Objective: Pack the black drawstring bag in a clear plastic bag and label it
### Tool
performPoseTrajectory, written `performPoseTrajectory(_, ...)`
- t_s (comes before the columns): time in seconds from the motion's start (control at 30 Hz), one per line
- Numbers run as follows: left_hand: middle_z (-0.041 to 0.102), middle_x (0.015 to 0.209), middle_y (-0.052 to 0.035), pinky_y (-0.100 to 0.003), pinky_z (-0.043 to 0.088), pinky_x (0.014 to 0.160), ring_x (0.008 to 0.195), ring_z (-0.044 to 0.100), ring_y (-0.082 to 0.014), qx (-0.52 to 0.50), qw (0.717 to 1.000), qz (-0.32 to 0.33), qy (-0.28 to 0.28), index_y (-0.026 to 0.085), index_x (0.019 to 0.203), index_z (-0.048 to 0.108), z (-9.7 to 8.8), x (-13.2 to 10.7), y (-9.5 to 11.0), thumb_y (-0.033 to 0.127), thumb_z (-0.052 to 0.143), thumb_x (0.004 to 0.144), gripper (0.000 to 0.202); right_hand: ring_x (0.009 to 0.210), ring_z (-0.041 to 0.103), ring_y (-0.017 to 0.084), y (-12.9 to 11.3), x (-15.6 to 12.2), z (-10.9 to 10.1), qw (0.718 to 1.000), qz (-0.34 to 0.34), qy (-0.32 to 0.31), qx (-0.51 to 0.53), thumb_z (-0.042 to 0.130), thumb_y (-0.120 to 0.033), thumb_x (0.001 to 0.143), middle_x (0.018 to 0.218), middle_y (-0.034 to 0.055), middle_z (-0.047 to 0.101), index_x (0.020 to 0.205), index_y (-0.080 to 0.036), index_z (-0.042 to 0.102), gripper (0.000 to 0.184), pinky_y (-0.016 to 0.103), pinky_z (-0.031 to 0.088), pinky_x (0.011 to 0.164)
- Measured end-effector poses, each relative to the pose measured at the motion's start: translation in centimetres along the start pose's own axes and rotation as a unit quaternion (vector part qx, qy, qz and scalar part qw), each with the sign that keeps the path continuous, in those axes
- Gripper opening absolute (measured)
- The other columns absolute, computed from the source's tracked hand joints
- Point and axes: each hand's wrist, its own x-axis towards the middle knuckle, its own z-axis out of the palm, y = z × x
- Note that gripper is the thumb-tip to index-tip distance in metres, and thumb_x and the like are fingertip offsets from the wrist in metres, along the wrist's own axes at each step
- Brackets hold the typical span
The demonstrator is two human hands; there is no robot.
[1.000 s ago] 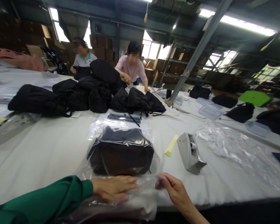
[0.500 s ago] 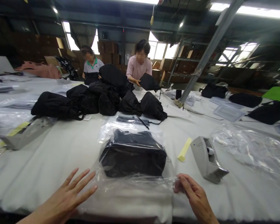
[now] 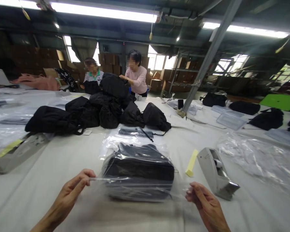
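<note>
While fingers (image 3: pixel 83 179) pinch its plastic (image 3: pixel 135 195), pouch (image 3: pixel 139 165) lies btwn.

Your left hand (image 3: pixel 72 191) comes in from the near left. The forearm is bare and angles up toward the middle. Its thumb and forefinger are pinched together on the left corner of the bag (image 3: pixel 137 190), with the other fingers curled loosely beneath and the back of the hand turned up and left. Your right hand (image 3: pixel 206 206) comes in from the near right, wrist bent slightly inward, knuckles up. Its thumb and forefinger pinch the bag's right corner, and the remaining fingers are folded toward the palm. The two hands are about level with each other and well apart.
</note>
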Motion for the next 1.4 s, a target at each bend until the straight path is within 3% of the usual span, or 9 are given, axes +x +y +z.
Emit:
performPoseTrajectory(0.13,0.058,0.131,-0.0116,-0.032,0.05,0.09,0.114,0.058,-0.0271,-0.114,0.992,-0.057,0.012,0.017,0.08,0.062,0.7,1.5,-0.2,0.048,0.048,0.095,0.037,0.055,0.062,0.014,0.4,1.0,-0.4,0.999,-0.026,0.005,-0.025,0.084,-0.055,0.06,0.074,0.0036,0.073,0.082,-0.02,0.075,0.042,0.025,0.054,0.058)
performPoseTrajectory(0.3,0.062,0.064,-0.0025,-0.024,0.047,0.057,0.072,0.061,-0.0201,0.002,0.998,-0.034,0.06,0.018,0.093,0.064,2.0,4.0,-1.7,0.052,0.047,0.094,0.038,0.091,0.065,0.022,2.5,2.9,-0.2,0.993,-0.052,0.039,-0.1,0.078,-0.063,0.062,0.108,0.01,0.073,0.086,-0.019,0.077,0.05,0.027,0.054,0.078)
performPoseTrajectory(0.4,0.062,0.064,0.0018,-0.025,0.048,0.058,0.059,0.058,-0.0164,0.173,0.981,-0.013,0.083,0.022,0.1,0.066,2.5,5.4,-3.6,0.055,0.049,0.091,0.039,0.094,0.065,0.025,3.7,3.7,0.4,0.989,-0.046,0.025,-0.136,0.073,-0.065,0.067,0.104,0.0105,0.074,0.09,-0.017,0.077,0.053,0.032,0.052,0.085)
performPoseTrajectory(0.57,0.065,0.118,-0.0109,-0.041,0.054,0.08,0.105,0.062,-0.031,0.374,0.901,0.111,0.191,0.021,0.106,0.064,2.8,5.9,-5.4,0.05,0.053,0.089,0.035,0.082,0.066,0.025,4.7,3.9,1.1,0.978,-0.06,0.06,-0.19,0.068,-0.069,0.068,0.084,0.0081,0.075,0.085,-0.016,0.075,0.056,0.03,0.052,0.076)
performPoseTrajectory(0.7,0.056,0.135,-0.0143,-0.061,0.033,0.108,0.127,0.048,-0.034,0.406,0.812,0.28,0.312,0.02,0.122,0.057,5.3,3.4,-3.0,0.03,0.06,0.089,0.034,0.08,0.065,0.023,4.6,3.6,1.2,0.975,-0.073,0.082,-0.193,0.066,-0.068,0.07,0.082,0.0067,0.074,0.086,-0.016,0.074,0.055,0.028,0.051,0.074)
performPoseTrajectory(0.83,0.049,0.144,-0.0074,-0.059,0.013,0.119,0.136,0.039,-0.0289,0.379,0.774,0.465,0.202,0.025,0.105,0.064,10.4,2.2,-0.4,0.046,0.071,0.081,0.033,0.068,0.06,0.02,4.2,3.0,1.6,0.974,-0.076,0.085,-0.193,0.065,-0.066,0.072,0.069,0.0038,0.068,0.087,-0.015,0.074,0.054,0.026,0.049,0.062)
performPoseTrajectory(0.97,0.056,0.137,-0.0123,-0.061,0.008,0.118,0.136,0.039,-0.0304,0.401,0.778,0.468,0.123,0.021,0.092,0.067,13.9,4.7,1.0,0.056,0.063,0.085,0.036,0.058,0.054,0.017,3.5,2.7,1.8,0.974,-0.086,0.095,-0.187,0.066,-0.066,0.072,0.07,0.0047,0.069,0.085,-0.014,0.074,0.054,0.026,0.047,0.056)
performPoseTrajectory(1.17,0.07,0.115,-0.0055,-0.053,0.021,0.116,0.108,0.063,-0.0227,0.377,0.801,0.463,0.032,0.019,0.076,0.06,12.8,8.0,2.3,0.027,0.061,0.092,0.017,0.057,0.054,0.016,2.5,3.2,1.5,0.973,-0.126,0.093,-0.171,0.068,-0.063,0.072,0.066,0.0038,0.067,0.079,-0.015,0.075,0.049,0.027,0.048,0.059)
performPoseTrajectory(1.4,0.073,0.092,-0.0059,-0.036,0.046,0.087,0.083,0.067,-0.0178,0.337,0.841,0.421,-0.039,0.02,0.079,0.056,11.5,8.7,2.0,0.015,0.056,0.092,0.014,0.053,0.055,0.015,2.9,5.0,1.5,0.998,-0.017,0.046,-0.04,0.082,-0.055,0.06,0.059,0.0005,0.065,0.08,-0.017,0.072,0.044,0.026,0.045,0.051)
